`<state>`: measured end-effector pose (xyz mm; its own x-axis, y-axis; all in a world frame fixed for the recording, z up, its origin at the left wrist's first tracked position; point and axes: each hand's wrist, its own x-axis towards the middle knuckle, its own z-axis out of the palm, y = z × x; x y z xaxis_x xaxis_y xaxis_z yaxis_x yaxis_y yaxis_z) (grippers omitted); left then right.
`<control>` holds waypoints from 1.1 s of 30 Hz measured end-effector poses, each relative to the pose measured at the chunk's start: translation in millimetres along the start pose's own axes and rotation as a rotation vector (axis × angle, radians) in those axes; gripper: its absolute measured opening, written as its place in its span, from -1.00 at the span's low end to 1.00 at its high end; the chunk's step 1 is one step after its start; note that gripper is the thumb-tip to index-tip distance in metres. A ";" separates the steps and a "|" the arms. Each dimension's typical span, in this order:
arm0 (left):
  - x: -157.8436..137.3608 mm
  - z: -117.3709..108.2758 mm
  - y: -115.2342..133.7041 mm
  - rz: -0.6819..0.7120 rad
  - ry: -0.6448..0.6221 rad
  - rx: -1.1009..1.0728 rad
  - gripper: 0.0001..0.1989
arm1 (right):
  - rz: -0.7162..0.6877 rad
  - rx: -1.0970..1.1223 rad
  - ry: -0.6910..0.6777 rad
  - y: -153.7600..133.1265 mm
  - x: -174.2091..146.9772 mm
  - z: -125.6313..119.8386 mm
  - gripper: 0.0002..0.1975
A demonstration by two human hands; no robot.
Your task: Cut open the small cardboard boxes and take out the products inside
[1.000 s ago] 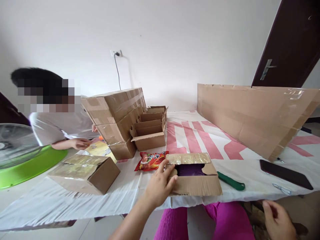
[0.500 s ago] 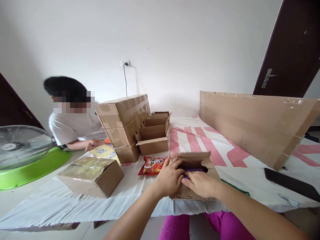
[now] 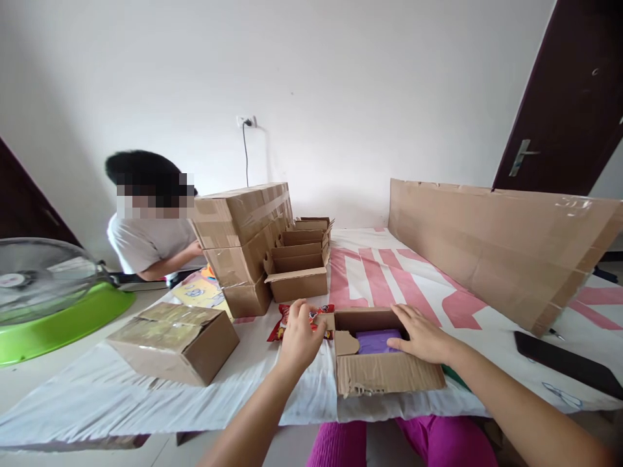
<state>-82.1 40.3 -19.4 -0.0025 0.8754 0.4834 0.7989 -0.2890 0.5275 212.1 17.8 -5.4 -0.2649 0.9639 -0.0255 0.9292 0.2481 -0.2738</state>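
In front of me an opened cardboard box [image 3: 389, 375] sits at the table's near edge. Inside it lies a purple packet [image 3: 377, 342], partly covered by a side flap. My right hand [image 3: 423, 334] rests over the box's right end, fingers spread and thumb reaching onto the purple packet. At the box's left end is my left hand [image 3: 302, 334], its fingers loosely bent and apart from the thumb, near the outer left flap. Behind that hand a red snack packet [image 3: 277, 327] lies on the table, partly hidden by it.
Several taped boxes [image 3: 253, 256] are stacked at centre-left, with open boxes [image 3: 299, 282] beside them. A closed box [image 3: 175, 344] stands left, near a green fan [image 3: 78, 318]. A cardboard panel [image 3: 491, 246] and black phone-like object [image 3: 567, 363] are right. A person [image 3: 156, 240] sits left.
My hands have moved apart from the middle of the box to its two ends. The flap at the back no longer stands up, and more of the purple packet shows. The other person's arm has shifted.
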 end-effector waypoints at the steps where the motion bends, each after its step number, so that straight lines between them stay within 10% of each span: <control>1: -0.8 -1.6 2.6 0.046 0.034 -0.017 -0.88 | -0.018 0.000 0.023 0.1 -0.2 1.6 -0.08; 8: 0.6 -8.7 43.5 0.642 -0.410 0.155 -0.68 | -0.037 -0.003 0.082 -6.0 -0.2 4.8 -0.22; 17: -21.2 -22.2 0.3 0.344 -0.289 -0.104 -0.54 | -0.167 -0.020 0.164 -15.7 -6.2 -1.8 -0.44; 23: -54.8 9.8 -32.9 -0.040 -0.413 -0.588 -0.28 | -0.167 -0.094 -0.154 -24.6 15.1 -2.5 -0.46; 29: -71.8 50.7 -36.3 0.055 -0.585 -0.830 0.44 | -0.184 -0.192 -0.163 -29.8 25.7 8.9 -0.64; 33: -69.7 62.6 -27.9 0.062 -0.509 -0.710 0.56 | -0.218 -0.174 -0.091 -31.9 20.3 12.2 -0.90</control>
<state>-66.6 11.7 -111.5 0.4328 0.8677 0.2446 0.2250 -0.3667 0.9027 173.9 28.2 -9.0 -0.4775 0.8756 -0.0728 0.8762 0.4684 -0.1136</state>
